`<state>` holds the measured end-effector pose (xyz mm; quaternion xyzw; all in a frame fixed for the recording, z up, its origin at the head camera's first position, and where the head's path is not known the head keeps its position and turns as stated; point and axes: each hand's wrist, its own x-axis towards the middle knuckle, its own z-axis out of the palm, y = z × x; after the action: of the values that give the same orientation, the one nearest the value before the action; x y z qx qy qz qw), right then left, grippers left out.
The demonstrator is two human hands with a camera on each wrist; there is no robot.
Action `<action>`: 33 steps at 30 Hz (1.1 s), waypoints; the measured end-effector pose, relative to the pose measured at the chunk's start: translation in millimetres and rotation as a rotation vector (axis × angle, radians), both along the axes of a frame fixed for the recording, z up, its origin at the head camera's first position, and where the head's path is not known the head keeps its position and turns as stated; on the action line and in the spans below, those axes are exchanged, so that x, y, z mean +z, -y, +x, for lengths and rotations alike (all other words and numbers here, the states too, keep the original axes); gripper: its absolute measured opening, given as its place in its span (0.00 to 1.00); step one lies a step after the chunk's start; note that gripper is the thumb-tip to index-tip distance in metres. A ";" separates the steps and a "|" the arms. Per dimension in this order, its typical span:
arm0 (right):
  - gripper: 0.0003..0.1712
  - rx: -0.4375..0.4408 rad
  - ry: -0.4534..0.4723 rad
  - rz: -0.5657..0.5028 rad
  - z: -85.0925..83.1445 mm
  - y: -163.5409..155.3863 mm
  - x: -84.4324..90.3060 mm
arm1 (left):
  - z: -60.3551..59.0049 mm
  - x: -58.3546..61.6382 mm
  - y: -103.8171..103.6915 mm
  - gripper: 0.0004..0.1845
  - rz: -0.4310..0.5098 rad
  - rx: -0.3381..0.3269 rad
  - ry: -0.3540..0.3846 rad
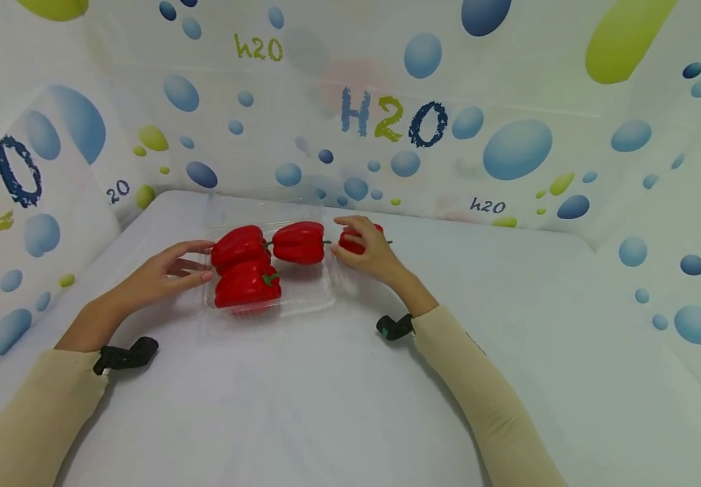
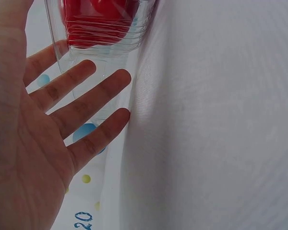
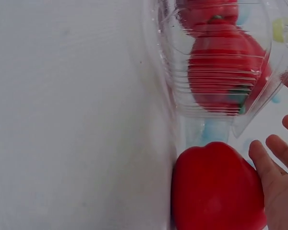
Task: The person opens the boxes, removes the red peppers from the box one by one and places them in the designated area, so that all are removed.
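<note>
A clear plastic tray [image 1: 301, 301] on the white table holds three red bell peppers [image 1: 239, 247] [image 1: 298, 242] [image 1: 247, 284]. My left hand [image 1: 195, 260] lies at the tray's left side, fingers straight and touching its wall. In the left wrist view the open palm [image 2: 62, 120] faces the clear tray wall [image 2: 105, 52]. A fourth red pepper [image 1: 353, 242] sits on the table just right of the tray. My right hand [image 1: 338, 237] curls over it, thumb on its near side. The right wrist view shows this pepper [image 3: 213, 189] against my fingers [image 3: 273, 182], with the tray [image 3: 182, 91] beyond.
A white cloth covers the table [image 1: 326, 406]. Sheets printed with blue bubbles and "H2O" [image 1: 393, 118] wall in the back and both sides. A black wrist camera mount [image 1: 125, 355] sits on each forearm.
</note>
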<state>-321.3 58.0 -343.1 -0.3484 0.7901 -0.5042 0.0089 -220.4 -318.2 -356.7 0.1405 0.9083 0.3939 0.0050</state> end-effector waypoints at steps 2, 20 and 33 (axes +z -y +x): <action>0.31 -0.003 0.004 0.000 -0.3 0.0 -0.9 | -0.5 0.5 -0.4 0.36 -0.002 -0.003 0.001; 0.31 0.011 -0.087 0.052 -2.4 22.5 -6.6 | -1.9 2.1 0.5 0.35 0.020 -0.020 -0.002; 0.37 0.034 -0.121 0.167 -4.3 33.8 -2.9 | -0.2 2.4 -1.1 0.35 0.003 -0.004 -0.011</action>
<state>-325.5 24.2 -346.0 -0.3897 0.8224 -0.4146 -0.0013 -220.6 -317.0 -354.3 0.1448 0.9075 0.3943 0.0005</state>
